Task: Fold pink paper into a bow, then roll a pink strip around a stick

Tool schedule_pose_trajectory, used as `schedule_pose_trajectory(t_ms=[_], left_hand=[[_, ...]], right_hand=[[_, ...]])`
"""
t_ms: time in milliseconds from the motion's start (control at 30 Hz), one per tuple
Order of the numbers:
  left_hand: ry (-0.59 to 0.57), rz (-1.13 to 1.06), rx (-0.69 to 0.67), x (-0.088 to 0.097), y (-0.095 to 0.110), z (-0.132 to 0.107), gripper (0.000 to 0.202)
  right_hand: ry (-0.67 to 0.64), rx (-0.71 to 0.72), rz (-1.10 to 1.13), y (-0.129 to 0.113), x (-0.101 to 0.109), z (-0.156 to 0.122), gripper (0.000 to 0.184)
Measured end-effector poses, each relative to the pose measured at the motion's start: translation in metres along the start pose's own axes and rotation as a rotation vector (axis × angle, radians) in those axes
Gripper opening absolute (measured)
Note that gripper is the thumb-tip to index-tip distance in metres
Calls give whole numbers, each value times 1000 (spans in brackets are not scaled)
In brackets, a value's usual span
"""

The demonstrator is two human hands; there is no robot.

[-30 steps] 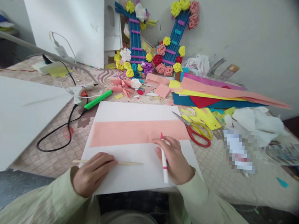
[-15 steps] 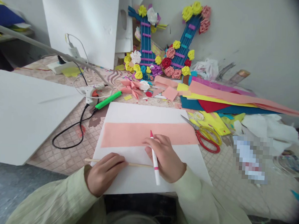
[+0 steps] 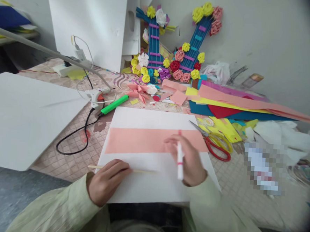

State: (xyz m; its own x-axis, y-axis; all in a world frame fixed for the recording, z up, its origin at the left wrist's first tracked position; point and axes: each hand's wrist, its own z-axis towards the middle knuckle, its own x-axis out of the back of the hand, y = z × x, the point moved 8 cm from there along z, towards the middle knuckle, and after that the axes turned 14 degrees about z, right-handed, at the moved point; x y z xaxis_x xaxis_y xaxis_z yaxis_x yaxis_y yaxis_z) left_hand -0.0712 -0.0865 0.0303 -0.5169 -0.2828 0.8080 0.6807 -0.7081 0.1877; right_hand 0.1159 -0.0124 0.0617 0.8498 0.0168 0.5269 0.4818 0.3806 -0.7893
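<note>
Wrapped over a thin wooden stick [image 3: 143, 171], the left hand [image 3: 106, 183] rests on a white board [image 3: 140, 190] while the right hand [image 3: 192, 161] grips a white marker [image 3: 179, 164] above a salmon paper strip [image 3: 135, 141].

The strip lies flat across the board, its right end beside the scissors [image 3: 205, 134]; the step in hand looks like handling or positioning the paper, and the next move seems to call for steadying the strip and tucking the marker clear. Against half a second ago, the right hand has shifted rightward along the strip, blurred by motion, while the left hand and stick have barely moved; whether the marker's pink end is capped cannot be told.
</note>
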Motion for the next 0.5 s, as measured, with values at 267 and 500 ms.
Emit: schedule_pose_trajectory(t_ms=[267, 500], left_hand=[[-73, 82, 77, 5, -21, -1, 26], [-88, 127, 27, 3, -23, -4, 26]], right_hand=[[315, -418, -491, 102, 112, -41, 33], [323, -439, -470, 115, 106, -34, 33]])
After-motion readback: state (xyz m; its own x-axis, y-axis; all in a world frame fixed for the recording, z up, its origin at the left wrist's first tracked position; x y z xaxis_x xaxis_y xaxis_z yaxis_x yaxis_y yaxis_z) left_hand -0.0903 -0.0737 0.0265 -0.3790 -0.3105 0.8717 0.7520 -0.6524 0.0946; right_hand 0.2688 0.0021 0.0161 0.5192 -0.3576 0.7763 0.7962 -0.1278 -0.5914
